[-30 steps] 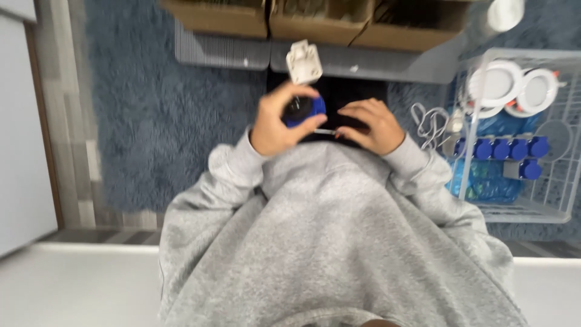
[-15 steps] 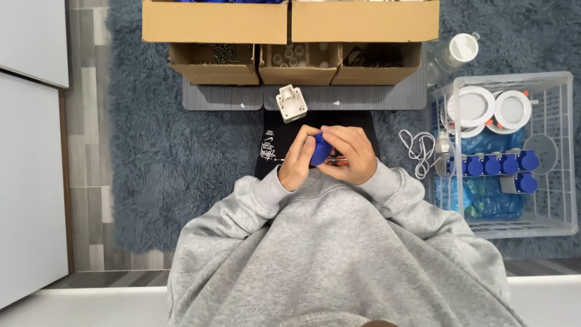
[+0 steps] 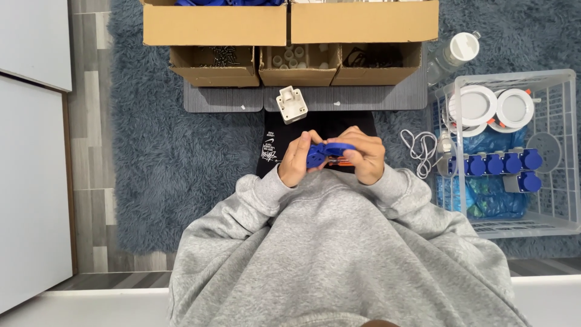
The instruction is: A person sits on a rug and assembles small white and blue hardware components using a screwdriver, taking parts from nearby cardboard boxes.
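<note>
Both hands [image 3: 296, 160] [image 3: 365, 158] grip one blue plug [image 3: 324, 154]; three small boxes [image 3: 296, 63] ahead

Cardboard boxes [image 3: 215, 24] line a shaggy rug [image 3: 169, 169] (wire basket [image 3: 566, 212] alongside).

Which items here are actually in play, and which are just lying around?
In hand:
- blue plastic part, gripped by left hand and right hand
- orange piece under it, mostly hidden

Lying about:
- white plug-like part on the grey mat
- cardboard boxes
- wire basket with blue caps and white discs
- bottle
- white cable
</note>
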